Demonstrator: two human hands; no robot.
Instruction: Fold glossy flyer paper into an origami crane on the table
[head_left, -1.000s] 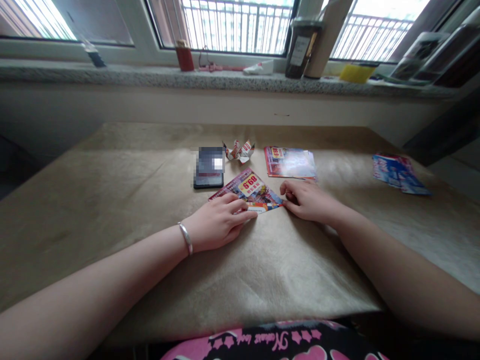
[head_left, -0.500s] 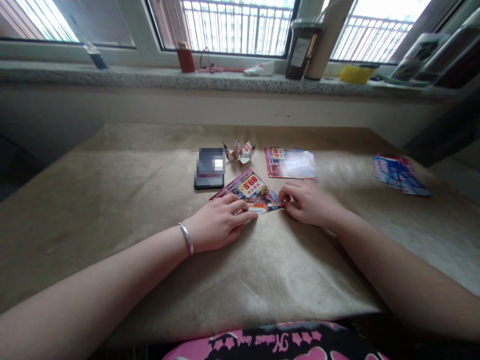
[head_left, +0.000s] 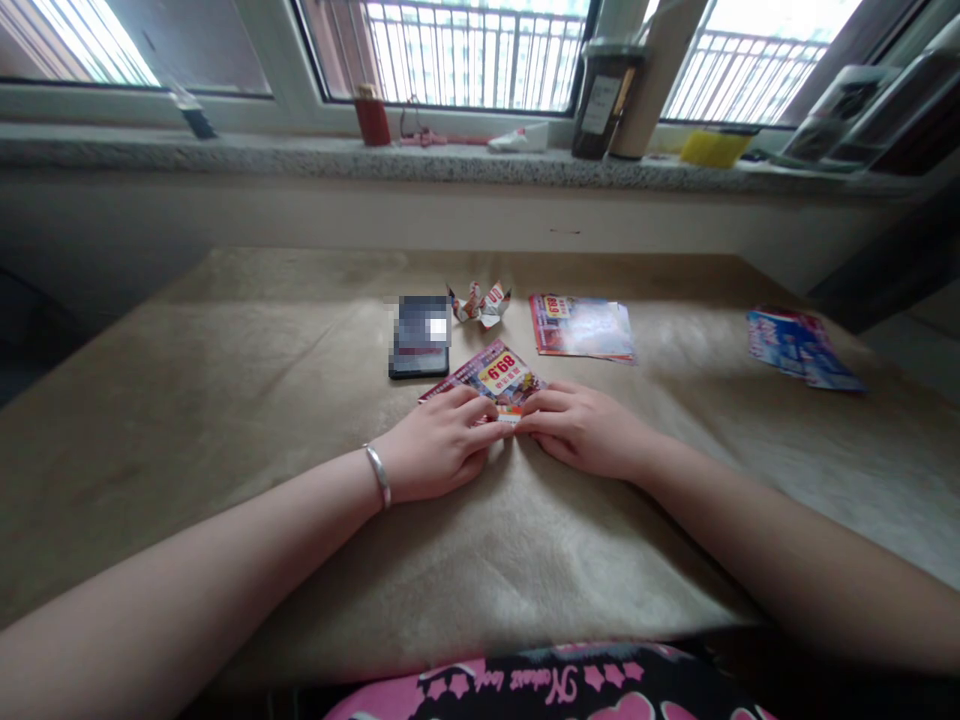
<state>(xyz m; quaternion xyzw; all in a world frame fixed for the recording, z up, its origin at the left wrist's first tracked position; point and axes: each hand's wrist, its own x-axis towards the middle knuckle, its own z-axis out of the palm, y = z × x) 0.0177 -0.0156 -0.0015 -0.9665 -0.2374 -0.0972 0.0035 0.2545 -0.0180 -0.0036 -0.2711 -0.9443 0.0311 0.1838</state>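
A colourful printed paper sheet (head_left: 501, 372), folded to a triangular shape with red "6.68"-like digits on a yellow patch, lies on the table in front of me. My left hand (head_left: 442, 440) is closed over its near left part, fingers together and pressing on the near edge. From the other side my right hand (head_left: 581, 425) is closed on the same near edge, its fingertips almost meeting the left ones. The paper's near corners are hidden under both hands. Beyond it stands a small folded paper piece (head_left: 480, 305), with a phone (head_left: 420, 340) to its left.
A stack of printed sheets (head_left: 583, 328) lies beyond my right hand. More blue and red leaflets (head_left: 802, 345) are farther right on the brown-covered table (head_left: 300, 330). On the windowsill (head_left: 285, 152) stand a red container (head_left: 372, 116), a dark lidded jar (head_left: 600, 100) and a yellow item (head_left: 716, 148).
My right hand has slid left along the paper's near edge, from its right corner to beside the left fingertips. My left hand and the paper have hardly moved.
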